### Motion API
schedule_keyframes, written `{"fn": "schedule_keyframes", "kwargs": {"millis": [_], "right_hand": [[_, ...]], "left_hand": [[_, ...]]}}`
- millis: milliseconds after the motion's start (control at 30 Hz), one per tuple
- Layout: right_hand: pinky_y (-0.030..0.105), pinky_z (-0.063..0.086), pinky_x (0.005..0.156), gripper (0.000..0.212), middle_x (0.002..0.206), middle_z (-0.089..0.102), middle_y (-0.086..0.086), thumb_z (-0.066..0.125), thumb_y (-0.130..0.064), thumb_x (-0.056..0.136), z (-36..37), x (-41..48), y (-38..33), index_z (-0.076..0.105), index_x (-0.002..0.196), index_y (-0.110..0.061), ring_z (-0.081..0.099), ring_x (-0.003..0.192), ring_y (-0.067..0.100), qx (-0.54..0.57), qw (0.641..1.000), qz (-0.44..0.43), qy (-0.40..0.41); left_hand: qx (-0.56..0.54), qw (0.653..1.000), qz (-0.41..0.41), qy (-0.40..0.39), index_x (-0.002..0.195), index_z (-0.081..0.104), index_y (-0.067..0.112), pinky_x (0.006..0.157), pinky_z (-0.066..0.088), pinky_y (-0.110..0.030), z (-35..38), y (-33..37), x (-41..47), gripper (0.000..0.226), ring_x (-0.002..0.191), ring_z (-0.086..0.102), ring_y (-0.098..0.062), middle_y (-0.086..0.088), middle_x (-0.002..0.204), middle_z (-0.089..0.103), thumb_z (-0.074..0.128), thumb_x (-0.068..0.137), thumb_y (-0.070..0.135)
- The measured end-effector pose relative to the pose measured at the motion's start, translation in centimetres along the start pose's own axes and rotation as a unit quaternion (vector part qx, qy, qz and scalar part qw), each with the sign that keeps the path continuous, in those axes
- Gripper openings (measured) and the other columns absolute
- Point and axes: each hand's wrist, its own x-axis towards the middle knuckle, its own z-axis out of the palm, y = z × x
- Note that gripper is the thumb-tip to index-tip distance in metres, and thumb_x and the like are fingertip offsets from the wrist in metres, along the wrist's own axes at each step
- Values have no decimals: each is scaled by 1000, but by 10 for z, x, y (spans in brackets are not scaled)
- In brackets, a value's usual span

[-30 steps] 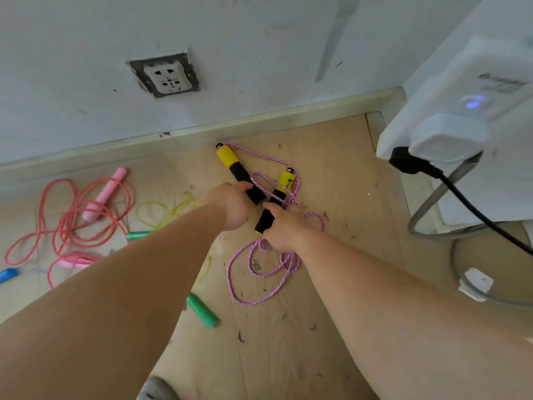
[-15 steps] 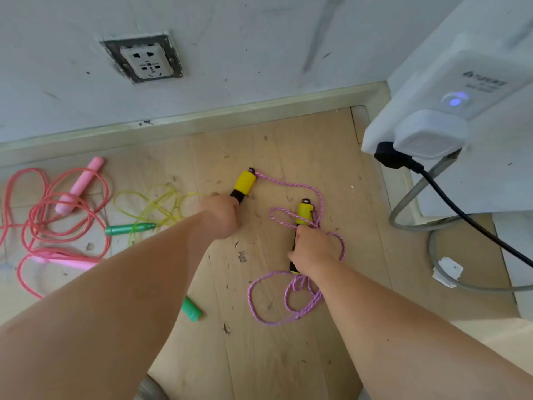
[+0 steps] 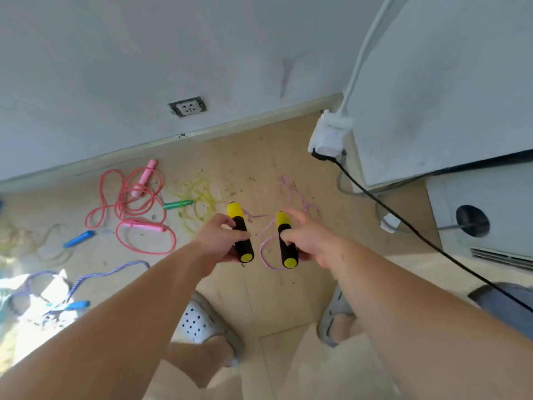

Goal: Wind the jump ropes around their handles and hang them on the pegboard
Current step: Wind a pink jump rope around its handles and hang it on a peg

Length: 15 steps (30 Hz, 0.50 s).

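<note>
Two hands meet in the middle of the head view, each with one end of the same jump rope. The left hand [image 3: 219,241] curls its fingers tight round the left foam handle [image 3: 240,236], which is yellow on top and black below. The right hand [image 3: 313,241] holds the matching right foam handle [image 3: 286,243] more loosely, with a couple of fingers lifted off it. Both handles stand almost upright, side by side but apart. The thin purple braided rope [image 3: 301,199] comes out of the yellow tops, and the rest lies in a messy heap on the wooden floor [image 3: 259,157], just above the hands in the frame. It looks soft, light and floppy, so it should bend easily but may knot up. The foam looks squashy and not slippery, so the black part is a good place to hold. Putting both handles in one hand would free the other to wind. Toward the left of the frame lie a pink plastic rope with pink handles [image 3: 135,206], a green handle [image 3: 177,204] and a blue handle [image 3: 79,238]. No pegboard shows.
</note>
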Motion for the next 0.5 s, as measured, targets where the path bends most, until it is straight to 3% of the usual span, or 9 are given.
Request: {"fn": "schedule_keyframes", "kwargs": {"millis": [67, 167, 267, 333, 400, 500], "right_hand": [[34, 56, 62, 76, 104, 58, 4, 59, -1, 85, -2, -74, -10, 39, 141, -48, 63, 79, 20, 14, 1000, 0, -13], [46, 63, 74, 94, 117, 55, 11, 62, 6, 82, -7, -188, -26, 28, 143, -58, 70, 91, 31, 56, 998, -9, -35], [49, 63, 77, 85, 117, 56, 16, 64, 9, 81, -11, -296, -46, 39, 132, -53, 72, 95, 36, 71, 994, -67, -56], [45, 64, 77, 81, 116, 58, 16, 71, 4, 77, -14, -356, -57, 44, 133, -49, 71, 92, 30, 43, 989, -128, -55], [32, 61, 70, 79, 120, 55, 14, 78, -3, 73, -18, -410, -67, 46, 131, -46, 65, 82, 20, 1, 979, -202, -30], [16, 49, 63, 74, 120, 53, 10, 81, -2, 71, -27, -479, -75, 49, 125, -40, 57, 73, 10, -35, 950, -310, 6]], "left_hand": [[-51, 998, -23, -1, 130, 44, 13, 75, 61, -49, -12, 3, -79, 53, 88, 73, -42, -29, 111, 70, 73, 88, 0], [-70, 997, -18, -36, 146, 35, 23, 79, 60, -48, -30, 26, -201, 74, 98, 74, -37, -21, 110, 74, 68, 88, -9], [-29, 997, 9, -65, 141, 48, 8, 88, 58, -51, -44, 59, -309, 57, 101, 71, -38, -20, 104, 76, 59, 90, -14], [13, 997, 37, -72, 136, 52, 10, 91, 58, -53, -46, 83, -369, 53, 100, 70, -42, -21, 106, 74, 55, 90, -14], [73, 992, 80, -72, 131, 52, 15, 94, 57, -54, -40, 105, -423, 53, 100, 71, -42, -21, 107, 72, 50, 88, -15], [132, 979, 146, -58, 124, 54, 16, 93, 55, -53, -20, 123, -496, 51, 89, 71, -31, -15, 100, 71, 45, 83, -14]]}}
